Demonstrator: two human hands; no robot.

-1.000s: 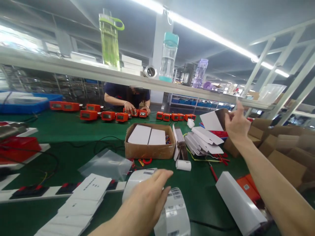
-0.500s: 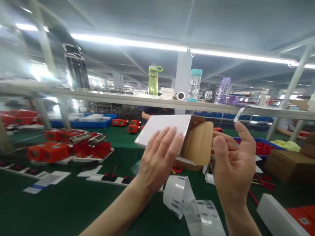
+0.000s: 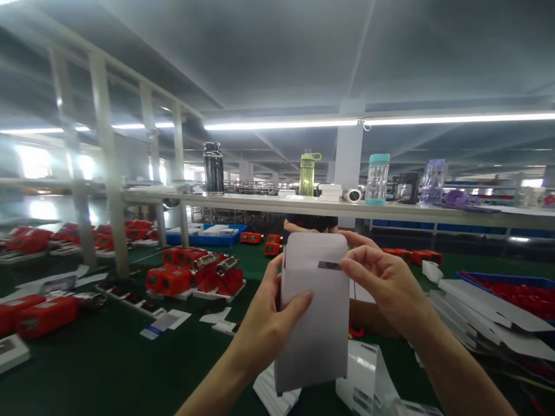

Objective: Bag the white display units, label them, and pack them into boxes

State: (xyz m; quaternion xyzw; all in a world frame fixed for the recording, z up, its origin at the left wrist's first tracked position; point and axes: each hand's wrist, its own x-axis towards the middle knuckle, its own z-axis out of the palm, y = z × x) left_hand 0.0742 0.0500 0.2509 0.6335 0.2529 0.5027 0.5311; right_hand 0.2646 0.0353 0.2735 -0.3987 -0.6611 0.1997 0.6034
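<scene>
A white cardboard box (image 3: pixel 316 329) is upright before me, its broad white face turned my way. My left hand (image 3: pixel 277 318) grips its left side, the thumb lying across the face. A small dark-printed sticker (image 3: pixel 328 266) lies against the upper right of that face. The fingers of my right hand (image 3: pixel 381 277) are pinched at the sticker's right end, by the box edge. Below and behind the box, a curling strip of clear-backed labels (image 3: pixel 362 370) rests on the green table, with a stack of folded white papers (image 3: pixel 275 390) to its left.
Orange devices (image 3: pixel 173 280) stand to the left, near a blue tray (image 3: pixel 208 236). A shelf (image 3: pixel 269 202) with several bottles crosses behind. Flattened white cartons (image 3: pixel 489 312) and a blue bin (image 3: pixel 463 276) of red parts are at right. Another person's arm (image 3: pixel 299 227) shows behind the box.
The box has turned from lying sideways with its open flap showing to upright, broad face toward me. The sticker has gone from my right fingertip to the box face. My view has swung left.
</scene>
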